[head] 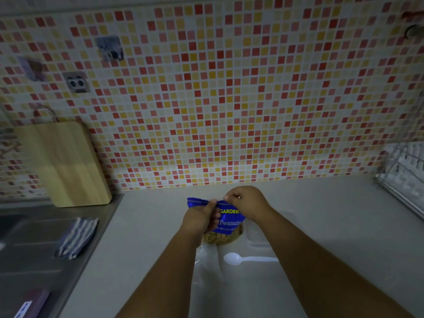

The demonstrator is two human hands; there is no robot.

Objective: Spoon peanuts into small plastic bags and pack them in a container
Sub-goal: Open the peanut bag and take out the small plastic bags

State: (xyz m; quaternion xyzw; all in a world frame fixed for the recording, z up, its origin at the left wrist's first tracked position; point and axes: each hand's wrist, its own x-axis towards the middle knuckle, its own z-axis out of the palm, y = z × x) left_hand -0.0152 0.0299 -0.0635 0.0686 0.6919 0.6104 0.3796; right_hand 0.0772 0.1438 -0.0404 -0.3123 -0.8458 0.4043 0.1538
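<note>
Lighting is dim and the edges are blurred. The clear plastic container (pixel 257 232) and clear plastic sheeting (pixel 206 260) under the forearms are hard to make out; I cannot tell how many small bags lie there. A wire rack (pixel 403 171) at 3 o'clock is cut off by the edge, and a dark box (pixel 29 304) at 8 o'clock is only partly in view.

The blue foil peanut packet (pixel 226 218) stands upright on the pale grey surface (pixel 149 226), just above centre-bottom. The left hand (pixel 202 218) has its grip closed around the packet's left side, thumb on the top seam. The right hand (pixel 246 201) pinches the top edge at the packet's 1 o'clock corner. Peanuts show through the packet's clear lower window.

Readable print: "GARDEN" in yellow, "Peanuts" in white; the smaller line below is illegible.

A white plastic spoon (pixel 247 258) lies at the packet's 5 o'clock, apart from both hands.
</note>
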